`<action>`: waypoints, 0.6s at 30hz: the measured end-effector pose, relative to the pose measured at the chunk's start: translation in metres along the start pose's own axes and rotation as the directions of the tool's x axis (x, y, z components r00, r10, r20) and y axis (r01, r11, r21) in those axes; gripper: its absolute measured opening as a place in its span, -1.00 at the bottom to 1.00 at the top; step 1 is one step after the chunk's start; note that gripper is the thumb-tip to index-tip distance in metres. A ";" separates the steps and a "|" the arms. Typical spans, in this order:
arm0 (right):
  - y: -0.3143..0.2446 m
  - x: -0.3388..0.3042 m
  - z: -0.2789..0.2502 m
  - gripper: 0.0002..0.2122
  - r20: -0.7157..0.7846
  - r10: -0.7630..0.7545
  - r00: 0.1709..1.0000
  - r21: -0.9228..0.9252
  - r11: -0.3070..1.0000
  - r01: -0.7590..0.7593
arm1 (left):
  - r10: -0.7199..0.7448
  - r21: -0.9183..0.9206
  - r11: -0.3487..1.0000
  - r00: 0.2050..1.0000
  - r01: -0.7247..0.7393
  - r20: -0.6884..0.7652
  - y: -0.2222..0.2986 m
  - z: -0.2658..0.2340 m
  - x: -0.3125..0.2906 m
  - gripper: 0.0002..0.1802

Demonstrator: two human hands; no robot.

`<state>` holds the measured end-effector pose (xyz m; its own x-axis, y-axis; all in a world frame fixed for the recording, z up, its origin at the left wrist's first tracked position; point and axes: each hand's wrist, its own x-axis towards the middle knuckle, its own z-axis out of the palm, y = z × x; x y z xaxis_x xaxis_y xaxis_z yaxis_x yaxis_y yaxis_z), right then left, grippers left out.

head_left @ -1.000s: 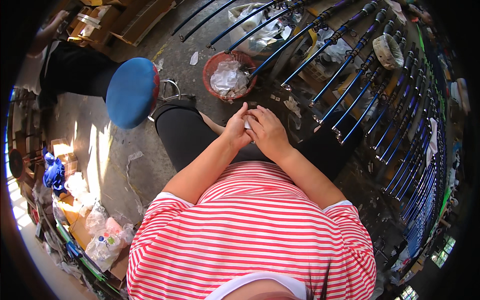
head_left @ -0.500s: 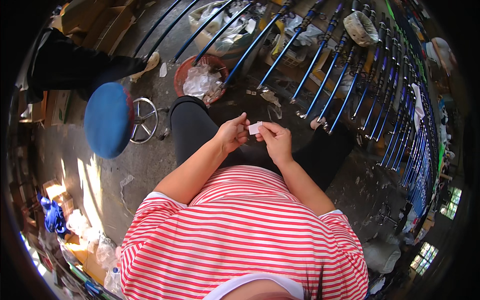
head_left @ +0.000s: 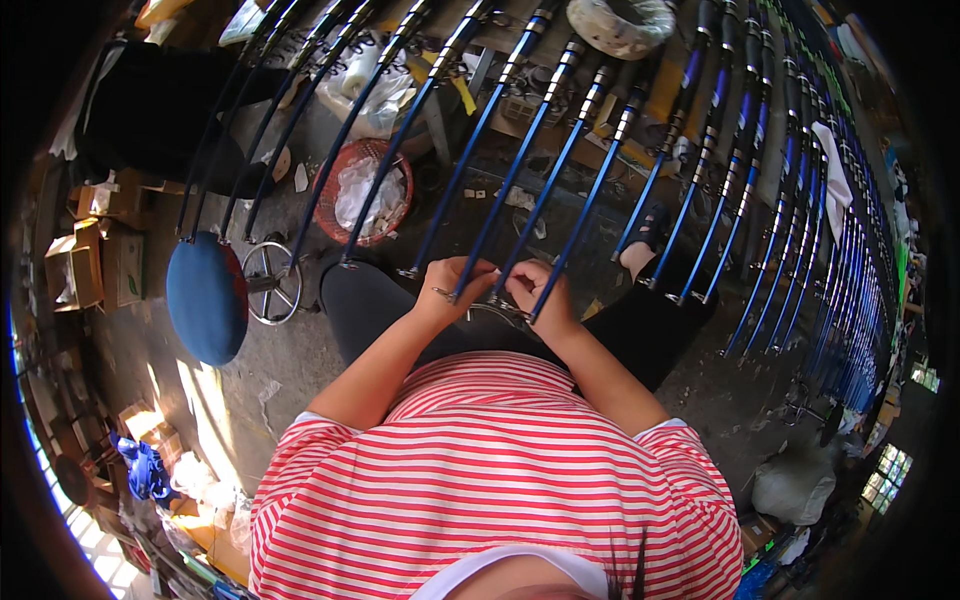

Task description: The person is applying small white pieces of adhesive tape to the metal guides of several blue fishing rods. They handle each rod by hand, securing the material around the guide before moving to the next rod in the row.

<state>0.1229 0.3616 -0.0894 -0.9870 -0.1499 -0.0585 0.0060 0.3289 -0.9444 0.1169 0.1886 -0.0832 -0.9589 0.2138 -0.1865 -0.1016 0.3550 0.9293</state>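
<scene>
My left hand [head_left: 447, 287] and my right hand [head_left: 541, 290] meet over my lap, fingers bent and pinched. Between their fingertips shows a sliver of a small white label [head_left: 497, 271], mostly hidden by the fingers. Slim blue fishing rods [head_left: 515, 185] hang down from the far side in a long row. The lower ends of several rods cross in front of my hands and partly cover them. Whether my fingers touch any rod, I cannot tell.
A red plastic basket [head_left: 321, 207] with crumpled plastic stands on the floor ahead. To the left is a blue round stool [head_left: 207, 300] with a metal foot ring. A ring-shaped roll [head_left: 622, 25] rests above the rods. Someone in dark trousers [head_left: 150, 120] is at far left.
My hands have come together, and the label in my right fingers is now mostly covered. The rods appear nearer and lower, crossing over my hands, as the view has shifted.
</scene>
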 end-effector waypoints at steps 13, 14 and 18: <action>0.007 -0.055 -0.112 -0.90 0.289 -0.074 0.954 -0.007 0.997 0.079 | -0.028 -0.613 0.788 0.999 0.050 0.045 0.033 0.111 -0.046 -0.88; 0.008 -0.058 -0.117 -0.91 0.293 -0.095 0.951 0.009 0.995 0.097 | -0.027 -0.615 0.787 0.999 0.047 0.042 0.039 0.115 -0.050 -0.87; 0.021 -0.070 -0.127 -0.89 0.345 -0.165 0.924 0.063 0.986 0.152 | -0.064 -0.558 0.825 0.995 0.094 0.073 0.042 0.130 -0.064 -0.86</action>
<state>0.1722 0.4970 -0.0641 -0.8573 -0.5148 -0.0105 -0.1342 0.2431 -0.9607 0.2088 0.3080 -0.0734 -0.9285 0.2566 -0.2684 -0.3216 -0.1946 0.9267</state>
